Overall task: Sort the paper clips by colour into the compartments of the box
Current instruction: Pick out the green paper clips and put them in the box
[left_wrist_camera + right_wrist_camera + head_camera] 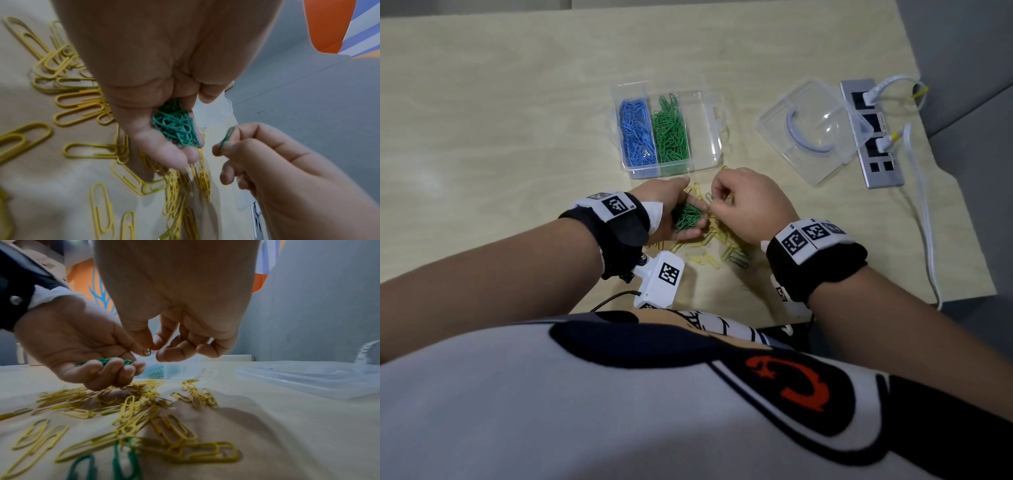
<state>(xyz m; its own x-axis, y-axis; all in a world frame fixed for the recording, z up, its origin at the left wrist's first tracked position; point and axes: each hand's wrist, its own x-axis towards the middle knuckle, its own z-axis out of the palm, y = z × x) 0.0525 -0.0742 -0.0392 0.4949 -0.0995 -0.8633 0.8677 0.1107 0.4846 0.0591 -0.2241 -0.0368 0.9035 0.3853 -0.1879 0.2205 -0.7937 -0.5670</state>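
Note:
A clear box (709, 161) holds blue clips (637, 132) in its left compartment and green clips (671, 130) in the middle one; the right one shows no clips. Just in front of it my left hand (671, 202) lies palm up, fingers curled round a bunch of green clips (176, 128). My right hand (714, 202) pinches a single green clip (226, 138) between thumb and forefinger, right beside the left palm. Loose yellow clips (709, 240) lie on the table under both hands, with a few green clips (123, 464) near the right wrist.
The box's clear lid (811, 133) lies to the right, partly over a grey power strip (873, 137) with white plugs. A white cable (924, 222) runs down the table's right edge. Bare wooden table (500, 120) stretches to the left and behind the box.

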